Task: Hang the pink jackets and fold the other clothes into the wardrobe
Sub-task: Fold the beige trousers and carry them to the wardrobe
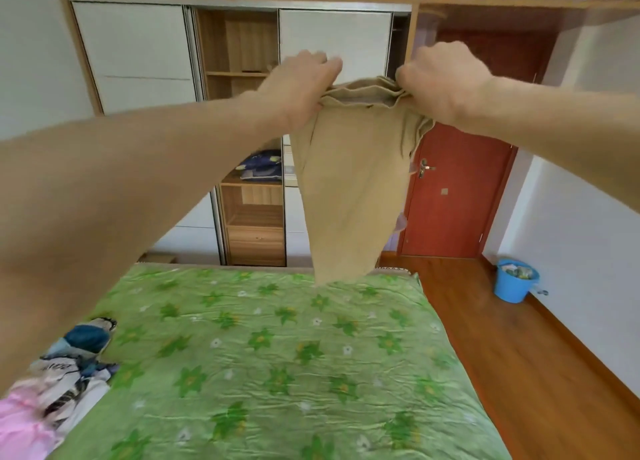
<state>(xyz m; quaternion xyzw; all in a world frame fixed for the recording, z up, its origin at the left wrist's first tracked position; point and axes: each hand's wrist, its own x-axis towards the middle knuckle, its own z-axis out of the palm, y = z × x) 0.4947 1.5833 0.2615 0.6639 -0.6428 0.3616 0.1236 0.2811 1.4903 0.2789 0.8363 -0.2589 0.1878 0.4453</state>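
Observation:
A tan garment [349,189] hangs in the air above the foot of the bed, held up by its top edge. My left hand [298,85] grips the left end of that edge and my right hand [446,82] grips the right end. Its lower tip dangles just over the green floral bedspread [277,355]. A pile of other clothes [69,366] lies at the bed's left edge, with a pink jacket [20,425] at the bottom left corner. Behind stands the wardrobe [249,78], its sliding door open on wooden shelves; folded blue clothes [259,167] sit on one shelf.
A red-brown door [453,196] is shut to the right of the wardrobe. A blue bucket [514,281] stands on the wooden floor [502,355] by the right wall. White wardrobe panels [135,54] flank the open section.

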